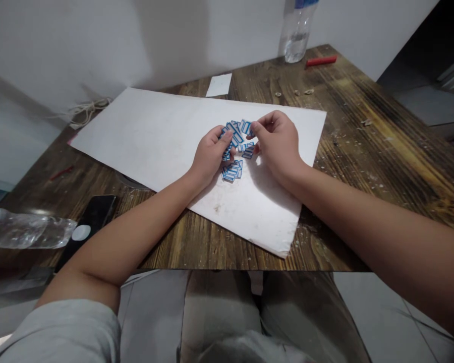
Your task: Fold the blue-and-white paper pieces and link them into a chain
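Observation:
My left hand (pixel 212 150) is closed around a fanned bunch of small paper cutouts (pixel 233 135), whitish with blue-outlined bars. Between the thumb and fingers of my right hand (pixel 275 138) is a similar cutout (pixel 245 126), partly hidden by the fingertips. Both hands are close together above a large white board (pixel 166 136). More blue-and-white cutouts (pixel 231 171) lie on the board just below my left hand, and another few (pixel 248 149) show between the two hands. How the pieces in my left hand overlap is too small to tell.
The board lies askew on a dark wooden table (pixel 348 151). Behind it are a white card (pixel 219 85), a water bottle (pixel 297 40) and a red stick-like object (pixel 321 61). At left are a lying bottle (pixel 34 230), a black phone-like object (pixel 97 209) and a cord (pixel 83 112).

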`<state>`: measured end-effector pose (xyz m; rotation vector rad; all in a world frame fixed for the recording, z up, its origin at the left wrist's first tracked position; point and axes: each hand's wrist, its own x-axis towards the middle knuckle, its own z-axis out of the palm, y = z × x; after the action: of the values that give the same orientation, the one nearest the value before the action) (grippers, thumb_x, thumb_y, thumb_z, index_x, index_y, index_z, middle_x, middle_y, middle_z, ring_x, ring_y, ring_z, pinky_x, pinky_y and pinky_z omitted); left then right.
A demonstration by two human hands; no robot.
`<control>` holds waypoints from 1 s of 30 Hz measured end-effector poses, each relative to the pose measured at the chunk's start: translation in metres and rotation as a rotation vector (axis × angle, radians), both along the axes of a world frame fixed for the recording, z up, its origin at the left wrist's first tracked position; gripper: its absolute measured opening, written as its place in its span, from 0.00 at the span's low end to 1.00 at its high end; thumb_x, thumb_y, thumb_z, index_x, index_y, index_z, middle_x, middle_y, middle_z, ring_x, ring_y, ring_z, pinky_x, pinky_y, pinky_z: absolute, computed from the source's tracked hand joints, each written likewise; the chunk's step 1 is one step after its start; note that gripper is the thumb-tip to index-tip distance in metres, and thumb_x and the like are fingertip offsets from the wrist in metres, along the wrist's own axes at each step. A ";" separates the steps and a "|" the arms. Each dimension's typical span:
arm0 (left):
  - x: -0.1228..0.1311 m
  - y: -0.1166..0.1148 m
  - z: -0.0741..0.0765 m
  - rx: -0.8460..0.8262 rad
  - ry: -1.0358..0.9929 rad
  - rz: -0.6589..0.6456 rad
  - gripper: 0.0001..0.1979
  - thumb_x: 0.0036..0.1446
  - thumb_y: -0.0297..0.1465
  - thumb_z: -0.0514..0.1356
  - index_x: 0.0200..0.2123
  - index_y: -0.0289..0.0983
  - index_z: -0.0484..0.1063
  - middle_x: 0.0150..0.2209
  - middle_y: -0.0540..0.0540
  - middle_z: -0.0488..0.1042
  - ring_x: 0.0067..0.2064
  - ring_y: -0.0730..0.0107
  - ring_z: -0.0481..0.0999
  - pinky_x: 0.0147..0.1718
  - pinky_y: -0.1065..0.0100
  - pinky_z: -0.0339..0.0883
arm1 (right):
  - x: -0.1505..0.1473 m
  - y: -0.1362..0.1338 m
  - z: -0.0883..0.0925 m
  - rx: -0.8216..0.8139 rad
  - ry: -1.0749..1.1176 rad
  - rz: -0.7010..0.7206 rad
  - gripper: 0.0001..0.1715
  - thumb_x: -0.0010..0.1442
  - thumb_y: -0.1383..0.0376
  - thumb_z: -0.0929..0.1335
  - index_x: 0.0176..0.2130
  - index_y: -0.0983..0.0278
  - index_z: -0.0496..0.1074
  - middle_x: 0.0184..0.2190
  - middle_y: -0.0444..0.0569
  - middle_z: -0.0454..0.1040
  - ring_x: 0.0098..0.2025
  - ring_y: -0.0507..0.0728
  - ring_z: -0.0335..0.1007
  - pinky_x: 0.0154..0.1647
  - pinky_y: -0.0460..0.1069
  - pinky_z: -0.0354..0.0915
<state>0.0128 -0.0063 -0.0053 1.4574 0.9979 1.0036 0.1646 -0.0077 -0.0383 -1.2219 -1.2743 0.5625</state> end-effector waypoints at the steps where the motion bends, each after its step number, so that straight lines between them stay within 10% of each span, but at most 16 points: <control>1: 0.000 0.000 0.000 -0.006 0.002 0.006 0.13 0.63 0.42 0.57 0.34 0.38 0.64 0.25 0.53 0.64 0.24 0.82 0.66 0.23 0.78 0.62 | -0.001 -0.001 0.002 -0.048 0.050 0.010 0.06 0.62 0.59 0.65 0.37 0.58 0.66 0.30 0.45 0.71 0.29 0.53 0.69 0.28 0.50 0.64; 30: -0.001 0.000 0.002 -0.048 0.010 0.085 0.16 0.62 0.46 0.58 0.34 0.39 0.63 0.26 0.52 0.66 0.23 0.81 0.67 0.20 0.79 0.59 | -0.004 -0.014 0.023 -0.130 0.026 -0.062 0.10 0.50 0.73 0.62 0.31 0.59 0.66 0.32 0.45 0.70 0.37 0.55 0.67 0.42 0.55 0.62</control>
<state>0.0117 -0.0067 -0.0029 1.3920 1.0913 1.0271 0.1605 -0.0216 -0.0153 -1.3527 -1.1893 0.6217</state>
